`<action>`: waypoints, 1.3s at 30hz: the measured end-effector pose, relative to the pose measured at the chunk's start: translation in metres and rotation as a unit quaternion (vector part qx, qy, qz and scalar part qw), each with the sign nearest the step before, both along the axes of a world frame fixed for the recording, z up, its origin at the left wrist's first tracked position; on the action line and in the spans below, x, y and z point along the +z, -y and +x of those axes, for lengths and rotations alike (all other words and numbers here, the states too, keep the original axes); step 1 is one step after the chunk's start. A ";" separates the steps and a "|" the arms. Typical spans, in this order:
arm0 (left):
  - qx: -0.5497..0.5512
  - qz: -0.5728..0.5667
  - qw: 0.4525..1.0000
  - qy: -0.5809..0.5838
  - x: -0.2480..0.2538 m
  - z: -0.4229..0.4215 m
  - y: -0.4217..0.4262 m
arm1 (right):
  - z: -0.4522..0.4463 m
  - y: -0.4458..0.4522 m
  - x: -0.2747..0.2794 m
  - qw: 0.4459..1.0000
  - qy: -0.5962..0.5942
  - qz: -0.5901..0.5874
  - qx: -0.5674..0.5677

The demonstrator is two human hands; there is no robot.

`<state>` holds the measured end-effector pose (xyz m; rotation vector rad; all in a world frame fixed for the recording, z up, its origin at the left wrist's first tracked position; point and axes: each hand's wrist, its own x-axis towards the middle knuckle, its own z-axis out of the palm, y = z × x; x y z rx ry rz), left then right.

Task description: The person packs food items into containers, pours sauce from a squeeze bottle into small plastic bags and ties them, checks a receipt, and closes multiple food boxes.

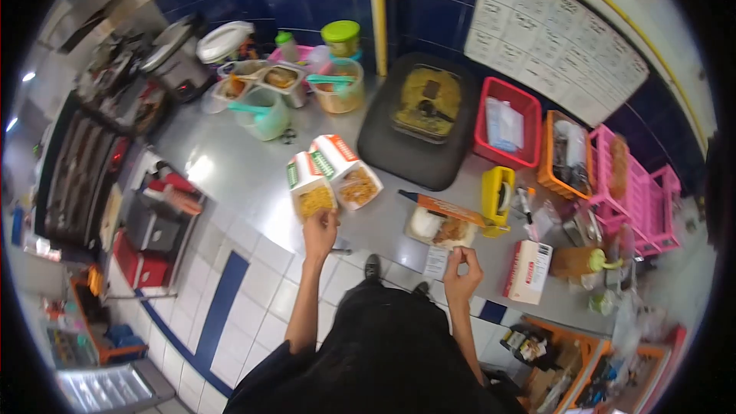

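Note:
My left hand (320,231) is closed at the near edge of an open paper food box (305,172) filled with yellow food, perhaps noodles or rice. Whether its curled fingers grip anything is hidden. A second paper box (334,150) with orange-brown food stands beside the first. On the right, my right hand (463,272) is closed in a pinch at the counter's front edge; what it holds, if anything, is too small to tell. Just beyond it lie a pack of white rice with brown food (426,224) and a printed paper slip (435,261). An orange, long-bladed tool (441,208) rests across the pack.
The steel counter (253,176) carries tubs with turquoise scoops (337,100), a black tray (376,134) under a container of yellowish food (425,123), a yellow tape dispenser (498,190), red (529,161) and pink (621,184) baskets, and a white-red carton (529,272).

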<state>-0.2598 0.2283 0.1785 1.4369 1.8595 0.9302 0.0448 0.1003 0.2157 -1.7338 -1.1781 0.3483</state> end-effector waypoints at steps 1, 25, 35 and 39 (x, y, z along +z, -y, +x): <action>-0.031 -0.042 0.997 0.059 0.007 0.015 -0.002 | 0.005 -0.013 0.004 0.997 -0.003 0.020 -0.068; -0.301 -0.211 0.925 -0.097 -0.024 0.180 -0.070 | 0.070 -0.072 -0.058 0.957 -0.114 -0.243 -0.111; -0.300 -0.176 0.932 -0.105 -0.040 0.193 -0.042 | 0.055 -0.072 -0.090 0.958 -0.153 -0.236 -0.054; -0.260 -0.021 0.957 -0.127 -0.058 0.201 -0.015 | 0.044 -0.060 -0.106 0.979 -0.131 -0.139 -0.069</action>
